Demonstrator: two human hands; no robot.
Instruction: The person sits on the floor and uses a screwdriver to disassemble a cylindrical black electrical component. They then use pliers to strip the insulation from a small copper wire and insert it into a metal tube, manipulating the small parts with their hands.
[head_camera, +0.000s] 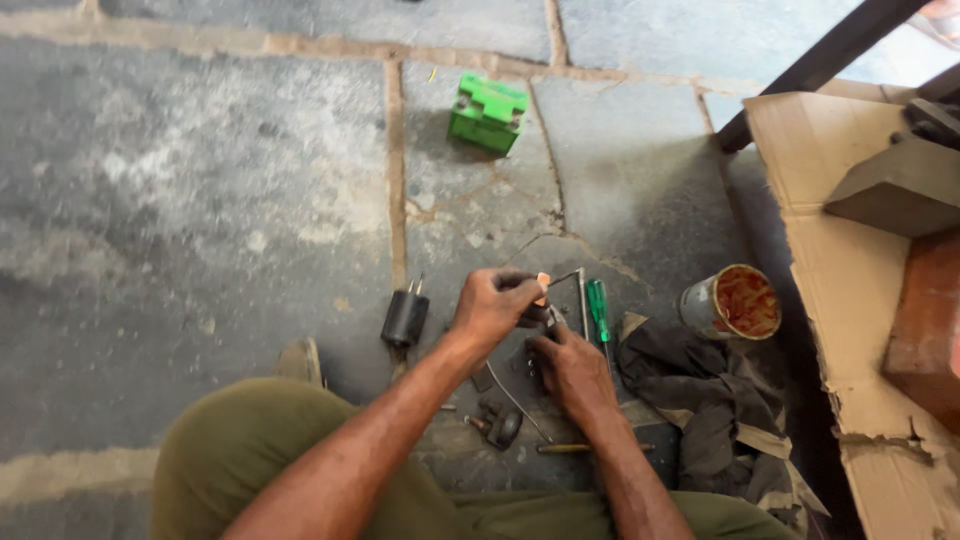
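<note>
On the stone floor (200, 180), the left hand (492, 305) pinches a small orange piece (542, 287) over a metal part (too small to identify), which the right hand (570, 368) grips; a screwdriver (598, 308), tin (732, 302), rag (700, 390), plug (405, 316) and green box (487, 113) lie around.

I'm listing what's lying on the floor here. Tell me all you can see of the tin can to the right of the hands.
The can is a small round metal tin with a dull grey wall and no lid. It is tilted, its open mouth turned up toward the camera. The inside is coated orange-red, like rust or dried paint; which of the two is unclear. It sits on the stone floor, just above a dark crumpled cloth and close beside the cardboard. Neither hand touches it.
</note>
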